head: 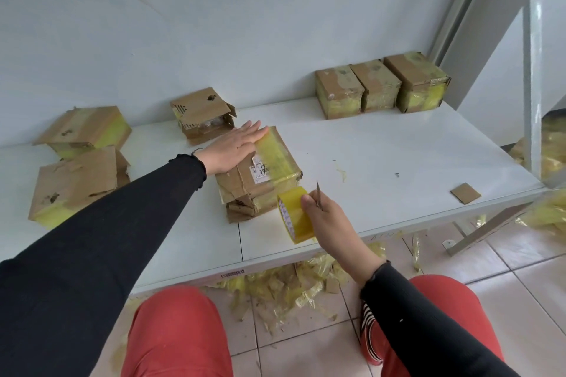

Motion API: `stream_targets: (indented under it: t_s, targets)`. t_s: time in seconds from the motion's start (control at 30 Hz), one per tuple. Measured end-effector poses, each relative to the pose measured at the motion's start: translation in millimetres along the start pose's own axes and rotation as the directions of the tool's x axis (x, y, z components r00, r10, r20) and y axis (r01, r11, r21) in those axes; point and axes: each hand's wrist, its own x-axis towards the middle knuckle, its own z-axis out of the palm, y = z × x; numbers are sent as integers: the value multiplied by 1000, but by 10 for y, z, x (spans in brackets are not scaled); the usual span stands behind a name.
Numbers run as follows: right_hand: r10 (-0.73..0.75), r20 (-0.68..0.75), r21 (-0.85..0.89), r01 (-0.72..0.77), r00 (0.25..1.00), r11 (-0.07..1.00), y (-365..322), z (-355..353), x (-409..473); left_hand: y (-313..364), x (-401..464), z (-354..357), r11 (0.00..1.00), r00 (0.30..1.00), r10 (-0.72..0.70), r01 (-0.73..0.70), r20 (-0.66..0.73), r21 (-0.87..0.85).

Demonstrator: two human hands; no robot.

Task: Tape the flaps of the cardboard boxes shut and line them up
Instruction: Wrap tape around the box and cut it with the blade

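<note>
Step in hand, as I judged it: taping the flaps of the box (258, 170) at the middle of the table (398, 150). Left hand (232, 148) lay flat on the box top, fingers straight and together, pressing down the far end of a yellowish tape strip (277, 156) that ran across the lid and over the near-right edge. Right hand (326, 217) held the tape roll (295, 214) just off the box's near corner, thumb curled on the roll's rim; a thin blade (319, 194) stuck up from the same hand, pinched betw. fingers. Couldn't tell whether the strip was still joined to the roll.

Next move, prob.: cut the strip w/ the blade if uncut, smooth the end down the side, then shift the box to the row. That called for the left hand to pin the lid so the flaps didn't spring up, and care w/ the blade near the thumb.

Containers: three taped boxes (382, 86) stood touching in a line at the far right, against the wall, all shut, contents hidden. Three untaped ones on the left: one (203, 115) behind the left hand, flaps loose, sth. clear and crinkly showing through its side gap, couldn't tell what; two more (82, 131) (76, 184) at the far left, lids lifting, insides not visible. Middle box shut too, contents unseen. A cardboard scrap (465, 193) lay near the right edge. Tape scraps (275, 281) littered the floor.
</note>
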Motion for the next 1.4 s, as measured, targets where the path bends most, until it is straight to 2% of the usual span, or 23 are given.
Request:
stream_targets:
  t_s: [0.1, 0.17, 0.23, 0.3, 0.4, 0.53, 0.63, 0.77, 0.8, 0.9, 0.97, 1.0, 1.03, 1.07, 1.13, 1.17, 1.2, 1.23, 1.3, 1.33, 1.4]
  targets:
    - [46, 19, -19, -45, 999, 999, -13, 48, 22, 76, 17, -33, 990, 997, -70, 65, 38, 124]
    - [53, 30, -21, -53, 998, 998, 5, 102, 26, 207, 48, -42, 964, 989, -148, 144, 1, 223]
    - [63, 31, 9, -63, 998, 998, 81, 152, 20, 457, 70, 49, 962, 977, -187, 202, -98, 181]
    - [65, 26, 31, -66, 998, 997, 150, 194, 1, 751, 65, 264, 969, 960, -232, 242, -154, 48]
    - [51, 42, 47, -53, 998, 997, 198, 246, -10, 1006, 36, 586, 951, 951, -289, 298, -110, 85]
    - [12, 101, 123, -24, 995, 992, 185, 310, -10, 905, 112, 579, 953, 958, -206, 243, -201, 181]
    - [-37, 88, 86, 29, 995, 996, 165, 403, 0, 756, 217, 486, 957, 975, -133, 173, -181, 231]
    - [70, 14, 143, -71, 997, 987, 136, 484, -8, 638, 282, 468, 959, 977, -74, 124, -200, 253]
    - [93, 21, 137, -95, 995, 986, 133, 486, -16, 630, 290, 465, 959, 975, -61, 116, -213, 260]
    - [188, 94, 268, -206, 978, 941, 83, 517, -55, 658, 274, 398, 954, 980, -70, 120, -187, 275]
    - [163, 73, 230, -176, 984, 957, 63, 523, -111, 748, 229, 346, 960, 986, -72, 109, -148, 258]
    - [133, 69, 183, -144, 989, 972, 64, 529, -140, 801, 182, 327, 975, 985, -38, 73, -166, 208]
    - [117, 68, 160, -126, 991, 979, 79, 533, -158, 853, 113, 313, 994, 971, 2, 24, -240, 108]
    - [118, 77, 156, -129, 990, 979, 106, 539, -158, 898, 3, 317, 999, 928, 13, -27, -373, -32]
    - [140, 88, 197, -155, 986, 968, 141, 523, -142, 943, -323, 439, 943, 745, -139, -101, -652, -316]
    - [147, 104, 212, -167, 984, 963, 139, 498, -141, 956, -506, 545, 902, 680, -257, -86, -687, -423]
    - [145, 127, 214, -170, 981, 962, 137, 471, -134, 964, -679, 675, 866, 675, -361, -13, -644, -499]
    - [135, 147, 196, -163, 980, 967, 129, 440, -133, 963, -828, 818, 823, 710, -452, 99, -540, -559]
    - [98, 143, 68, -109, 985, 992, 118, 351, -106, 952, -1013, 1065, 674, 769, -586, 289, -254, -680]
    - [61, 106, -19, -59, 992, 998, 120, 292, -66, 954, -1050, 1131, 572, 775, -616, 318, -140, -756]
    - [-33, 14, -200, 35, 999, 979, 110, 134, 79, 979, -1050, 1149, 340, 790, -613, 268, 4, -902]
